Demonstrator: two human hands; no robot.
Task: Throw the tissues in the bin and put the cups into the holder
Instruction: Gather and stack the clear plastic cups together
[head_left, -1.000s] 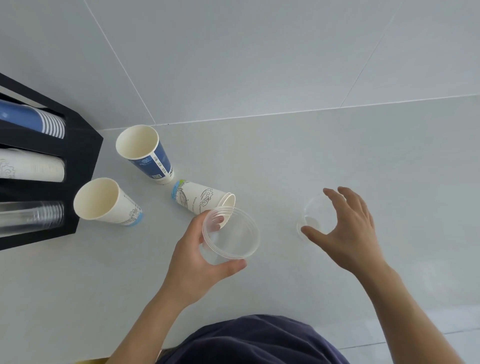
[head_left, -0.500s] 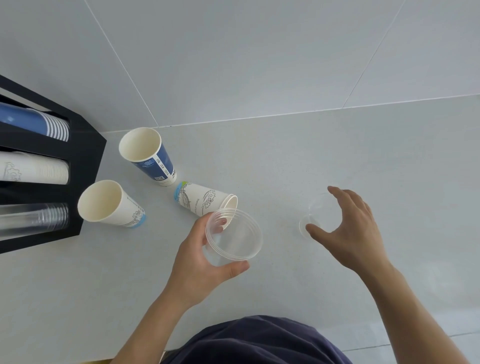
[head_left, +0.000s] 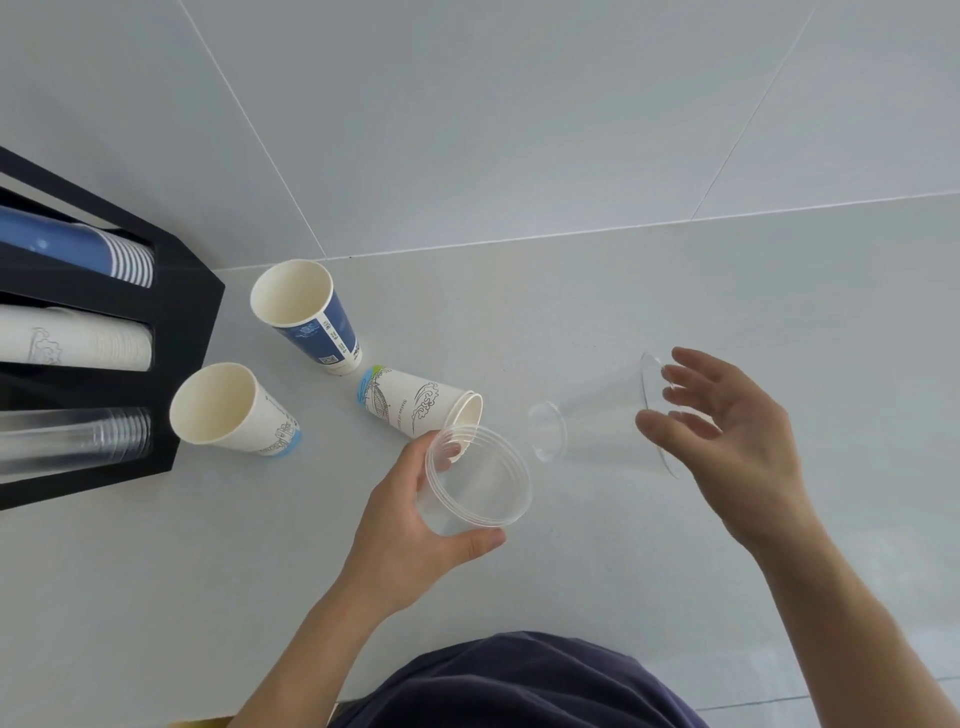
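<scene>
Nearest to me, the person's left hand (head_left: 415, 525) is wrapped around a clear plastic cup (head_left: 475, 480), thumb under its side and fingers curled over the rim, mouth facing up. Just beyond and to the right, the right hand (head_left: 727, 447) has its fingers spread around the wide end of a second clear cup (head_left: 597, 421), which is tipped on its side with its base pointing toward the first one; I cannot tell whether the fingers actually grip it or only cradle it. This looks like the cup-gathering step: my guess is the tipped cup gets nested with the held one, which calls for lining up base with mouth.

Further on, a white paper cup (head_left: 415, 400) lies on its side on the counter (head_left: 675, 291), touching the held cup's rim from this angle and possibly in the way. Beyond it stand a blue cup (head_left: 311, 317) and another white cup (head_left: 228, 410). At the far left the black holder (head_left: 187, 312) already carries stacks in three slots, clear ones lowest. No tissues or bin show
</scene>
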